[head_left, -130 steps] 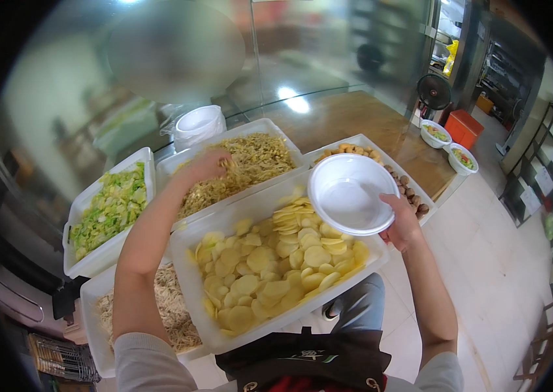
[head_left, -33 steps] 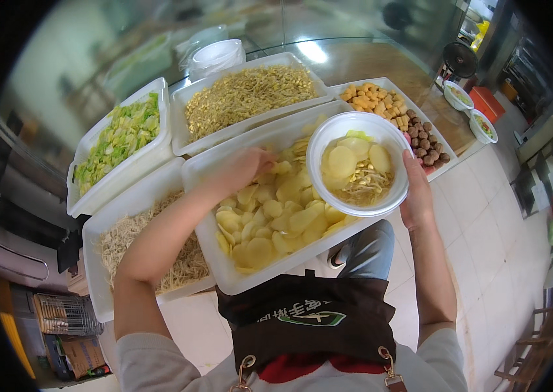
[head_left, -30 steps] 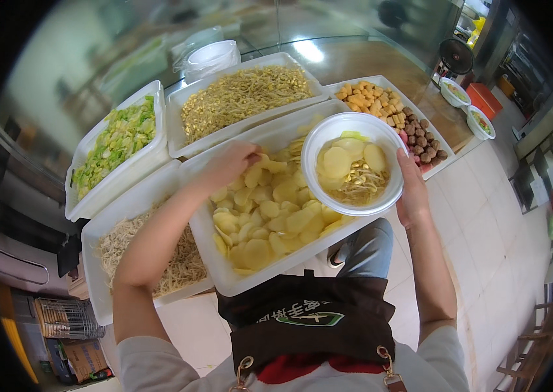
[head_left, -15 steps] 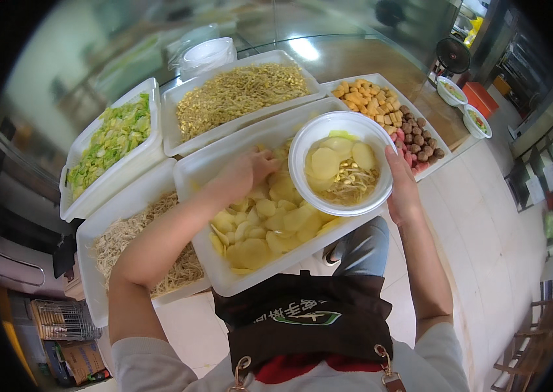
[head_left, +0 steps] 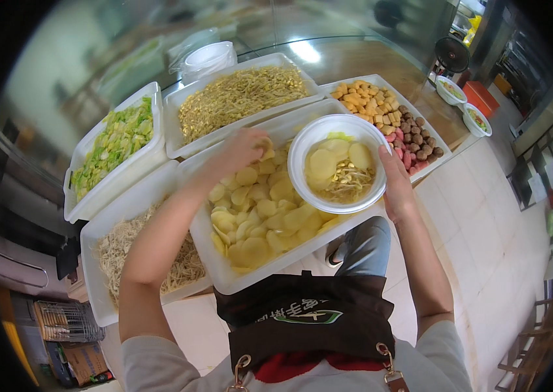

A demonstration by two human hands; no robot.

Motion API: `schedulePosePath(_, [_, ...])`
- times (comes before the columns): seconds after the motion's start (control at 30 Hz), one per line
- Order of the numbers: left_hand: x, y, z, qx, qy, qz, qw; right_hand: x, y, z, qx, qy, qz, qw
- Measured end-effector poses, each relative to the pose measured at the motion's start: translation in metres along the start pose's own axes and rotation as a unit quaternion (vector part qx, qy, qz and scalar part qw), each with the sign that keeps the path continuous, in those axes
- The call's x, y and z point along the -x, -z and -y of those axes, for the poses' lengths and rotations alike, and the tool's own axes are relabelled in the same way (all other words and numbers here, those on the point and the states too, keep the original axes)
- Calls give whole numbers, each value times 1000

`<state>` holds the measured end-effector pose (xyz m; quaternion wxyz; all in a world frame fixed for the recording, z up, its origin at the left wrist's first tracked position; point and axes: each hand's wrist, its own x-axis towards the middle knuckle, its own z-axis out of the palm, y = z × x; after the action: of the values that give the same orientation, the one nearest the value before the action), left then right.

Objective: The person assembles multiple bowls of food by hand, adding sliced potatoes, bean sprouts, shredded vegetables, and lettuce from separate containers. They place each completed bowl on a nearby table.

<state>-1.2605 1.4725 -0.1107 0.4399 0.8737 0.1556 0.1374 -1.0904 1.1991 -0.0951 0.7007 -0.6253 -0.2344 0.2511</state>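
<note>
My right hand (head_left: pixel 396 183) grips a white round bowl (head_left: pixel 297 171) by its right side, tilted toward me. In the bowl lie pale potato slices (head_left: pixel 326 162), bean sprouts (head_left: pixel 349 185) and a little green leaf. Left of it, my left hand (head_left: pixel 245 147) is closed on a few potato slices (head_left: pixel 266 147), just above the far part of a long white tub (head_left: pixel 229 279). That tub holds many wet yellow potato slices (head_left: pixel 266 225), and the bowl hangs over its right end.
Around it stand tubs of bean sprouts (head_left: pixel 240 98), chopped cabbage (head_left: pixel 114 140) and pale shreds (head_left: pixel 149 258). A tray at right holds fried tofu (head_left: pixel 369 99), brown meatballs (head_left: pixel 419 136) and pink pieces. Two filled bowls (head_left: pixel 477 121) and a red box (head_left: pixel 480 99) sit farther right.
My left hand has risen slightly and moved left, up from the potato slices, with a few in its fingers. The bowl in my right hand has barely shifted.
</note>
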Motion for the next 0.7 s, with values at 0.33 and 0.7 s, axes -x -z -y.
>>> schedulePosePath(0.33, [1, 2, -114, -115, -147, 85, 979, -13, -7, -11, 6, 21, 57, 998])
schedulePosePath(0.7, [32, -40, -111, -297, -257, 19, 920, 5, -34, 14, 4, 33, 44, 999])
